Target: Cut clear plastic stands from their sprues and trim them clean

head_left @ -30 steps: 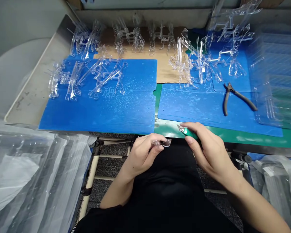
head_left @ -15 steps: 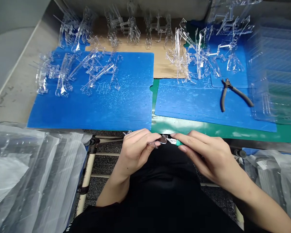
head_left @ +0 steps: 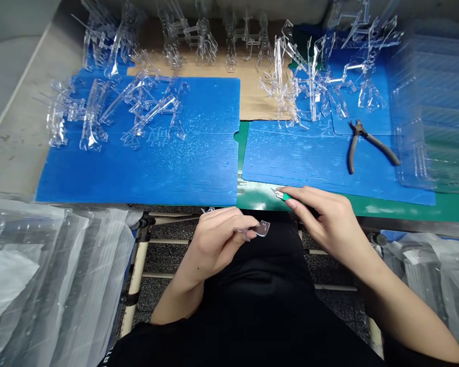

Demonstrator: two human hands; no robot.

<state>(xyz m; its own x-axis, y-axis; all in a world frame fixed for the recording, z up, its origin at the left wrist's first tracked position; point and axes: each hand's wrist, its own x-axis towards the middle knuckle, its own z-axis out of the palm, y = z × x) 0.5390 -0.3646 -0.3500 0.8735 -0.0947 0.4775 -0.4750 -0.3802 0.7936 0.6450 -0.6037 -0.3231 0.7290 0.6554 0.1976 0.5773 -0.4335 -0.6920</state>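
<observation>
My left hand (head_left: 220,239) is closed on a clear plastic part (head_left: 263,229), whose flat end sticks out past the fingertips toward the right. Small clear pieces also show around the fingers. Between the thumb and fingers of my right hand (head_left: 327,216) is a green-handled knife (head_left: 282,195), its thin blade pointing left over the green table edge. Blade and plastic part are apart, the knife being higher and to the right.
Clear plastic frames (head_left: 153,109) lie on the left blue sheet (head_left: 145,173), others (head_left: 313,86) at the right and back on cardboard (head_left: 252,97). Black-handled pliers (head_left: 361,137) rest on the right blue sheet. Clear trays (head_left: 439,112) stand far right; plastic-wrapped bundles (head_left: 76,275) flank my lap.
My right hand has moved up and away from the plastic part with the knife. My left hand has shifted slightly right, and the part's flat end is now tilted. The view has moved slightly.
</observation>
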